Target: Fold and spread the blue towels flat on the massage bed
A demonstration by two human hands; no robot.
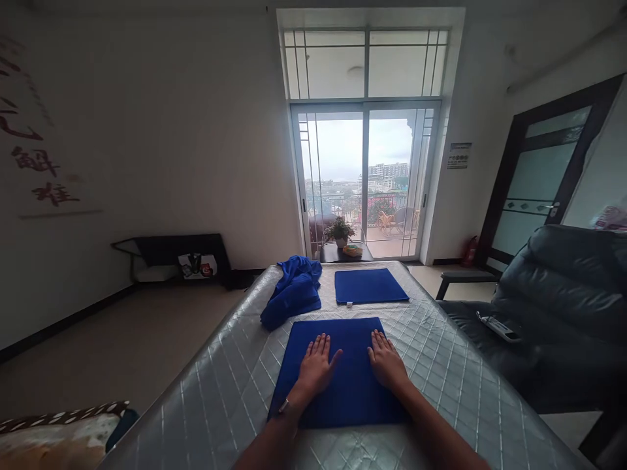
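Running down the left wall is red lettering [34, 163], with brown-and-white dotted fabric [73, 411] at the lower left corner and a black bench-like piece [166, 248] against the far wall. Next comes the silver quilted surface [230, 391]. On its far left part lies a crumpled blue cloth [296, 294], heaped in loose folds, ahead of the left hand [316, 369] and slightly to its left. That hand, a band [283, 406] at its wrist, rests palm down, wide and flat, its fingers straight and its thumb held out to the side. Directly under it is the near blue cloth [350, 391], smooth and roughly rectangular; a strip of it shows left of the hand, and more reaches past the fingertips. Between the two hands its middle lies bare. Farther off, apart from it, is another flat blue cloth [369, 286] with a small white label [349, 305] on its near edge, and behind that a potted plant [340, 228] before the glass door [333, 150]. The right hand [386, 360] also lies palm down and flat, fingers extended, on the near cloth along its right edge. At the far right, a light-coloured device [502, 328] sits on a dark armchair [553, 287].
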